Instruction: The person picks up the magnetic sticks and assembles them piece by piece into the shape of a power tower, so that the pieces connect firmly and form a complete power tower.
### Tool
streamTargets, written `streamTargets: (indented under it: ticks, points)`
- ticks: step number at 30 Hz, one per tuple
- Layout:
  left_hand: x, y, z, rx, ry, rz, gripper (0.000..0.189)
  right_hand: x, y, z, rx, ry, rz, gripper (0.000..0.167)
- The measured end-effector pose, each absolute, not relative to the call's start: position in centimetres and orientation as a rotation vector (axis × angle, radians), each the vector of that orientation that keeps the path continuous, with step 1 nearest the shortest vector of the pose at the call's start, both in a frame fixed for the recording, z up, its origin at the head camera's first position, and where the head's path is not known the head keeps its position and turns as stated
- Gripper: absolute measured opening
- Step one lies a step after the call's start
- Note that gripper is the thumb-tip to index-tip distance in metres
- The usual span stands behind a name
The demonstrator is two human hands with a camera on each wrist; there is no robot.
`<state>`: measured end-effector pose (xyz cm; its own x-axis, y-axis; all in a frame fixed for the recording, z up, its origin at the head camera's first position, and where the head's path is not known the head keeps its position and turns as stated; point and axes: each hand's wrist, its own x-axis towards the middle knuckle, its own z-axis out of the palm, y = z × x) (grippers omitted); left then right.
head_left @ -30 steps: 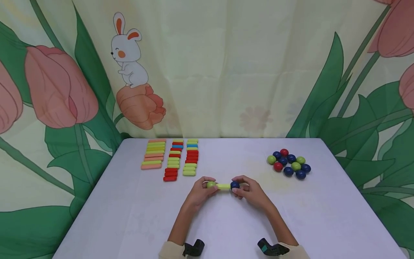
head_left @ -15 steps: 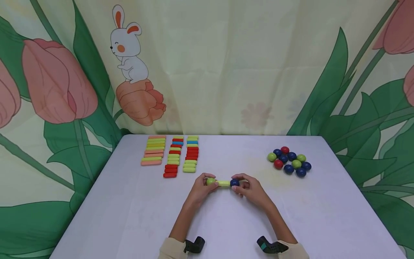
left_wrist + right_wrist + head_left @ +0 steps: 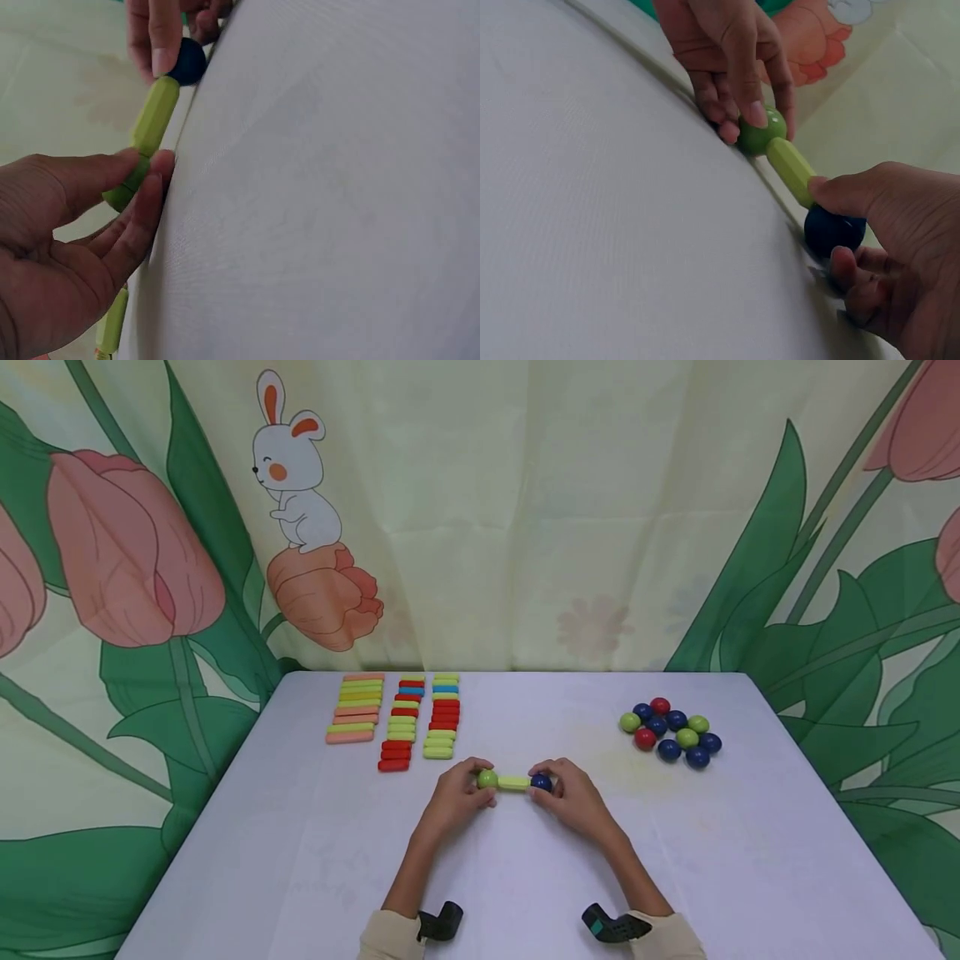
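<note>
A short yellow-green rod (image 3: 513,783) lies crosswise between a green ball (image 3: 487,779) at its left end and a dark blue ball (image 3: 541,783) at its right end. My left hand (image 3: 457,795) pinches the green ball between thumb and fingers. At the other end my right hand (image 3: 573,797) grips the blue ball, its thumb reaching to the rod's end in the right wrist view. Both wrist views show the rod (image 3: 156,115) meeting the two balls in one line. The blue ball (image 3: 835,231) is partly covered by the right thumb and fingers.
On the white table (image 3: 517,877), three columns of coloured sticks lie at the back left, including pink sticks (image 3: 350,737) and red sticks (image 3: 393,766). Several blue, green and red balls (image 3: 669,750) cluster at the back right. A printed curtain (image 3: 480,527) hangs behind the table.
Both hands and the joined pieces have shifted slightly left. The left thumb has slid back from the rod's end, and the right fingers have changed their grip around the blue ball.
</note>
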<state>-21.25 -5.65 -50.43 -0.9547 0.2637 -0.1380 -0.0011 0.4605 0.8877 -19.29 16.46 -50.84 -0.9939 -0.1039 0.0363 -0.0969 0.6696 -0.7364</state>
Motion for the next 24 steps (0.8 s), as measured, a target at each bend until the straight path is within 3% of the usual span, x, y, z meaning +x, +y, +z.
streamTargets:
  ticks: [7,11,16,24]
  points:
    - [-21.7,-6.8,-50.0,0.225,2.622,1.417,0.034,-19.6,15.6,-51.1,-0.203,3.077,-1.099,0.022]
    - [-22.2,-7.8,-49.6,0.037,2.813,1.357,0.03,-19.6,15.7,-51.5,-0.147,3.087,-1.179,0.023]
    - [-22.7,-8.6,-48.9,-0.201,2.903,1.231,0.039,-19.7,16.1,-51.7,-0.069,3.077,-1.225,0.025]
    - [-22.9,-9.3,-48.9,-0.199,2.914,1.083,0.042,-19.9,16.0,-51.6,-0.002,3.043,-1.259,0.025]
